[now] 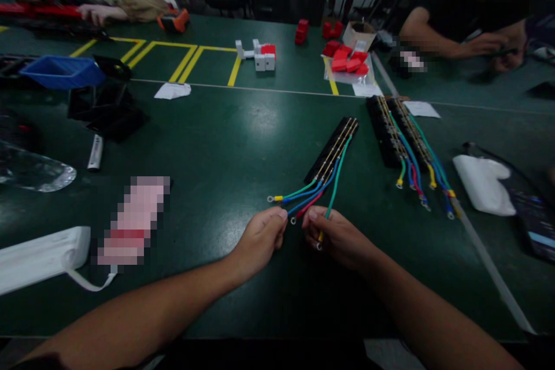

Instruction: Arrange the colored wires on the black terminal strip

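Observation:
A black terminal strip (pixel 332 150) with brass-coloured bars lies tilted on the green table. Coloured wires with ring terminals run from its near end towards me. My left hand (pixel 264 234) is closed in a pinch around the end of a blue wire (pixel 299 204). In my right hand (pixel 332 234) a green wire (pixel 337 182) is pinched, its yellow-sleeved ring poking out below the fingers. A red wire (pixel 309 203) ends between the two hands. Beyond my left hand, a ring with a yellow sleeve (pixel 277 199) hangs free.
Two more wired strips (pixel 390 133) lie to the right, near a white pouch (pixel 483 185). Red parts (pixel 347 60) and a white-and-red block (pixel 265 58) sit farther back. On the left are a blue bin (pixel 63 71) and a white case (pixel 43 257). Two people sit across the table.

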Demonstrator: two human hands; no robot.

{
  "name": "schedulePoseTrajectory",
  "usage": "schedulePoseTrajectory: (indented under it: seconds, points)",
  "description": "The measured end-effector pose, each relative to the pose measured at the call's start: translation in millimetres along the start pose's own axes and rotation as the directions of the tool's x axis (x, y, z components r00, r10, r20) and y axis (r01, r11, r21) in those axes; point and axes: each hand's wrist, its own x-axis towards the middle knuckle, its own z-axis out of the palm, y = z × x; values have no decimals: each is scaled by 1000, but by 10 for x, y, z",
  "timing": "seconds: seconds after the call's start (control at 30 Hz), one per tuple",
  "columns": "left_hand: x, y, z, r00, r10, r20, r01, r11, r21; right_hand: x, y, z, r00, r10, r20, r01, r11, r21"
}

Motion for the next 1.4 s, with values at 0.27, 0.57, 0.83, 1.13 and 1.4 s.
schedulePoseTrajectory:
  seconds: [0.27, 0.57, 0.83, 1.13, 1.4]
  points:
    - [39, 58, 40, 965, 2, -261, -116, 899, -422, 6, -2, -38, 998, -20, -55, 29, 987, 159]
    - [16, 60, 59, 939, -11, -344, -143, 896, -419, 4, -40, -17, 991, -49, -127, 65, 990, 123]
    - [-72, 42, 85, 983, 7, -183, -74, 930, -360, 13, -19, -28, 992, -100, -76, 96, 994, -47]
    - [-145, -19, 92, 953, 220, -208, -254, 955, -153, -18, 16, -16, 993, -120, 18, 121, 972, -203]
    - [-138, -47, 34, 986, 166, 21, -162, 914, 373, 3, 28, -24, 990, -140, -22, 136, 981, -138]
